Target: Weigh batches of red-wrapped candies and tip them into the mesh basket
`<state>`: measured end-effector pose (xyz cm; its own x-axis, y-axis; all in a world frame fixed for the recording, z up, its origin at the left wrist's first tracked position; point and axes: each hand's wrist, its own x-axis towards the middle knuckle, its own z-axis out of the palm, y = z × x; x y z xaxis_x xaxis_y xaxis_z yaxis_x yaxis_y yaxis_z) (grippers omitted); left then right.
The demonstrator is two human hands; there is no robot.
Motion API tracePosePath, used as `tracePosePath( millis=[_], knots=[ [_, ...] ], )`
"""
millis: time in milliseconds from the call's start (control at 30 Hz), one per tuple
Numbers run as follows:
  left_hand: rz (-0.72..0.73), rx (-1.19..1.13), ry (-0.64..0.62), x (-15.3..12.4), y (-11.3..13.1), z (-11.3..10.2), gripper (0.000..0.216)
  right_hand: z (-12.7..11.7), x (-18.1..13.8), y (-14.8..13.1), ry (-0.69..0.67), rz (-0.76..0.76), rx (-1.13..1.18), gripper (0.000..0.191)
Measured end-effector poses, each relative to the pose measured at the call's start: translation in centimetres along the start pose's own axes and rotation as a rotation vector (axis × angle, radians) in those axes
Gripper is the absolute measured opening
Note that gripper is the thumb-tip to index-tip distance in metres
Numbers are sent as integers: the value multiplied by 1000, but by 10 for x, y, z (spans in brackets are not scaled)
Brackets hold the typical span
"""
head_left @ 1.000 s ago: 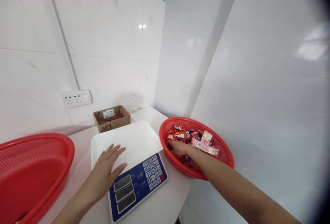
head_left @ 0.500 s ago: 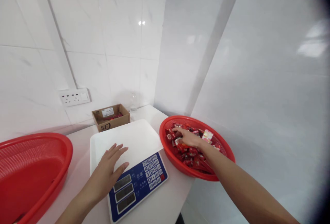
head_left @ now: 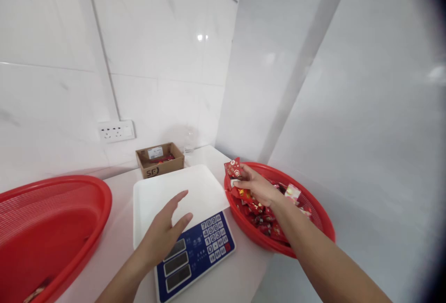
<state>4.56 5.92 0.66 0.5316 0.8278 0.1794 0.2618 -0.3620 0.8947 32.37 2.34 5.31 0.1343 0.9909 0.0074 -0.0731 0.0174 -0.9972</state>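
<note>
My right hand (head_left: 257, 186) is closed around a small bunch of red wrapped sweets (head_left: 234, 168), held just above the left rim of the red basket (head_left: 315, 235). That basket holds a heap of red and pink wrapped sweets. My left hand (head_left: 166, 231) hovers open, fingers together and stretched out, over the white pan of the electronic scale (head_left: 163, 189). The scale's blue keypad panel (head_left: 197, 256) lies just below that hand.
A second large red basket (head_left: 52, 228) stands at the left, with one wrapper low in its corner. A small cardboard box (head_left: 159, 159) sits against the tiled wall behind the scale, under a wall socket strip (head_left: 116, 131). A white panel closes the right side.
My right hand dug into the sweets, then rose out of the basket toward the scale with a bunch of them. My left hand lifted slightly off the pan.
</note>
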Motion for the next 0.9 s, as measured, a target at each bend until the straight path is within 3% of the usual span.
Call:
tracePosePath(
  millis=[100, 200, 367, 433, 567, 900],
  knots=[
    [-21, -350, -16, 7, 10, 7, 64, 43, 5, -1, -157, -90, 5, 57],
    [-98, -651, -6, 13, 21, 12, 76, 87, 9, 9, -249, -168, -158, 51],
    [-172, -968, 277, 20, 18, 13, 65, 133, 12, 31, -251, -308, -396, 54],
    [-220, -1057, 333, 21, 10, 9, 51, 139, 14, 36, -218, -335, -425, 58],
    [-261, -1127, 323, 19, 0, 0, 32, 141, 16, 36, -211, -331, -422, 59],
    [-275, -1201, 332, 12, -2, -10, 25, 145, 12, 35, -198, -319, -477, 47]
  ],
)
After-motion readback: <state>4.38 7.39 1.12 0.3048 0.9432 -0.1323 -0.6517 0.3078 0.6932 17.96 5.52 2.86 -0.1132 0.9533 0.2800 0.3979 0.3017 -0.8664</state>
